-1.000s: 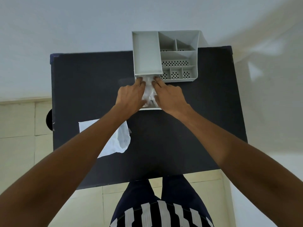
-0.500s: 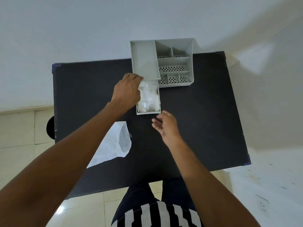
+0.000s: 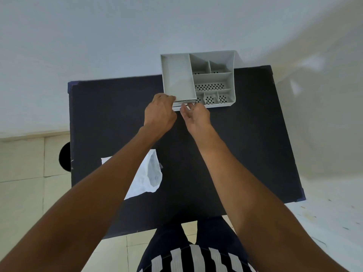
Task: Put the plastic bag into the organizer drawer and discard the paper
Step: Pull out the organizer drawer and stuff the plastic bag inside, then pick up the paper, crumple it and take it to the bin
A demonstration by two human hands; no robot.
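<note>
A grey plastic organizer point(image 3: 198, 77) with several compartments stands at the far edge of the black table point(image 3: 245, 144). Its drawer point(image 3: 177, 107) is pushed almost fully in, only a thin strip of its front showing. The plastic bag is hidden inside. My left hand point(image 3: 160, 112) rests against the organizer's front left corner, fingers curled. My right hand point(image 3: 195, 116) touches the drawer front with its fingertips. A white sheet of paper point(image 3: 146, 175) lies on the table's near left part, partly under my left forearm.
A round black object point(image 3: 64, 156) sticks out beyond the table's left edge. Pale floor tiles lie to the left and below. A white wall runs behind the table. My striped shirt and dark trousers show at the bottom.
The drawer with the plastic bag in it has slid into the organizer. My right hand moved up from the table to the drawer front. My left hand shifted to the organizer's corner.
</note>
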